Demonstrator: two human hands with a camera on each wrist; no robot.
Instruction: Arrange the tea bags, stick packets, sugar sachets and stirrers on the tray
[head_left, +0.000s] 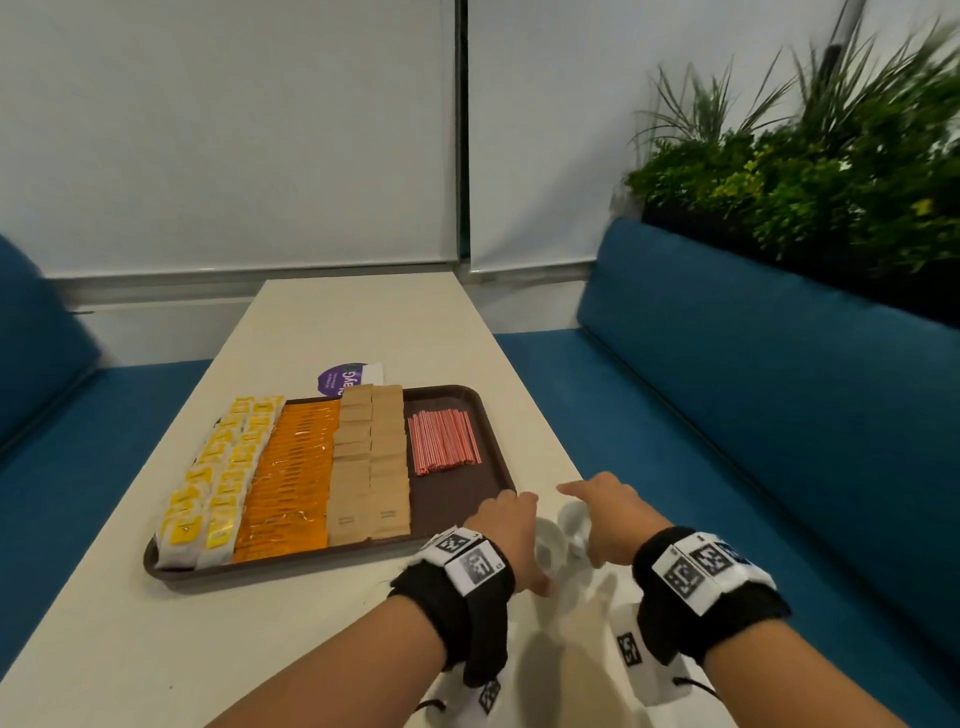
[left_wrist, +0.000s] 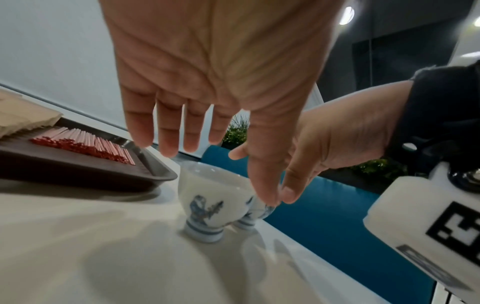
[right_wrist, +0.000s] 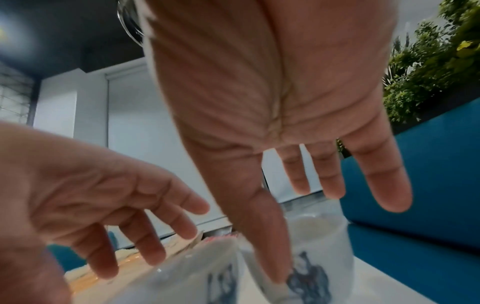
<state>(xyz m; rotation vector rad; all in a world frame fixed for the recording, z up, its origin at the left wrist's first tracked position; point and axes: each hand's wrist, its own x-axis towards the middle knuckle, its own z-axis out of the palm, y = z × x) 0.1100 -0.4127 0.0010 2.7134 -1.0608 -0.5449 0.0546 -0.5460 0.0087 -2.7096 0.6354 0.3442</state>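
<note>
A brown tray (head_left: 457, 499) holds yellow tea bags (head_left: 218, 478) on its left, then orange stick packets (head_left: 291, 478), brown sugar sachets (head_left: 371, 467) and red stirrers (head_left: 444, 441) on the right. Just off its near right corner stand two small white cups with blue drawings (left_wrist: 207, 197) (left_wrist: 255, 214). My left hand (head_left: 511, 519) hovers over the left cup with straight fingers. Its thumb reaches down between the cups. My right hand (head_left: 602, 509) spreads over the right cup (right_wrist: 319, 253) with its thumb also down between them. Neither hand holds anything.
A purple and white packet (head_left: 348, 379) lies on the table behind the tray. The cups stand close to the table's right edge (head_left: 587, 483). Blue benches (head_left: 727, 415) flank the table, and green plants (head_left: 831, 171) rise behind the right one.
</note>
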